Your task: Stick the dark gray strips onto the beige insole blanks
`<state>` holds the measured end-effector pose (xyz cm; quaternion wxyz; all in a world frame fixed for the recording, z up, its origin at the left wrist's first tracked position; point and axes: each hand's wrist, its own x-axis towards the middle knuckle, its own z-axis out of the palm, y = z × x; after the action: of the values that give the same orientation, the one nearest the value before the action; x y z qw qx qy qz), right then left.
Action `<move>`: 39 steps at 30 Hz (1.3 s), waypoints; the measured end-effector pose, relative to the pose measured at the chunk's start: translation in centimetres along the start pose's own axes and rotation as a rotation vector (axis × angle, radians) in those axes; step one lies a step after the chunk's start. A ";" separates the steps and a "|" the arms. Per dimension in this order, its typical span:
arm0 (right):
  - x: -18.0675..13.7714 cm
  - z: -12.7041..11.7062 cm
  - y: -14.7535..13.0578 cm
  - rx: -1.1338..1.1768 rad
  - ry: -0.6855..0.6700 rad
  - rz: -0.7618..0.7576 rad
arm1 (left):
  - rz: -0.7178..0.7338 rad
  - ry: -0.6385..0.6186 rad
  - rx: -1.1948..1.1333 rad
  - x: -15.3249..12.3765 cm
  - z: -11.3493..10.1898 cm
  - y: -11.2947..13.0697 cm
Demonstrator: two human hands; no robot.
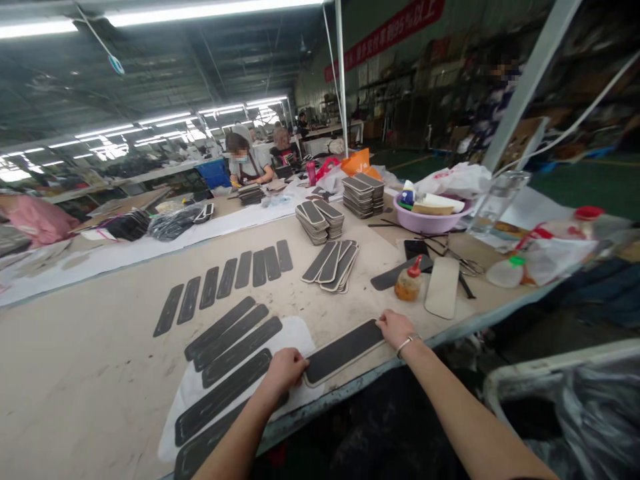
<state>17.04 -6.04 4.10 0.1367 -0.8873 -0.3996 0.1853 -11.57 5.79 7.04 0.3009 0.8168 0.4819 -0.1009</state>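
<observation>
A long dark panel with a pale border (345, 350) lies near the table's front edge, between my two hands. My left hand (286, 369) pinches its left end, and my right hand (395, 329) grips its right end. To the left, several dark strips (243, 357) with shiny outlines rest partly on a white sheet (295, 333). Farther back stands a row of smaller dark strips (227, 278) laid side by side. Beyond the held panel is a loose pile of pale-edged panels (333, 265). My left forearm partly hides the nearest strip.
Stacked panels (320, 221) stand at the back. To the right are a red-capped glue bottle (409, 281), a beige panel (443, 287), scissors (465, 263), a purple basin (430, 220) and a green-capped bottle (507, 271). A co-worker (247, 160) sits across the table.
</observation>
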 end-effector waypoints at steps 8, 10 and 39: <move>0.0 0.0 -0.1 -0.003 -0.004 0.011 | -0.018 -0.047 -0.034 0.0 -0.1 -0.1; 0.0 0.0 -0.1 -0.008 -0.002 0.007 | -0.023 -0.051 -0.046 0.0 -0.1 -0.1; 0.0 0.4 0.3 -0.035 -0.009 -0.018 | -0.061 -0.046 -0.279 -1.5 0.4 -1.0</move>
<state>17.08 -6.20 3.60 0.1213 -0.8850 -0.4114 0.1810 -13.12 4.84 7.01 0.4194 0.7495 0.5086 -0.0609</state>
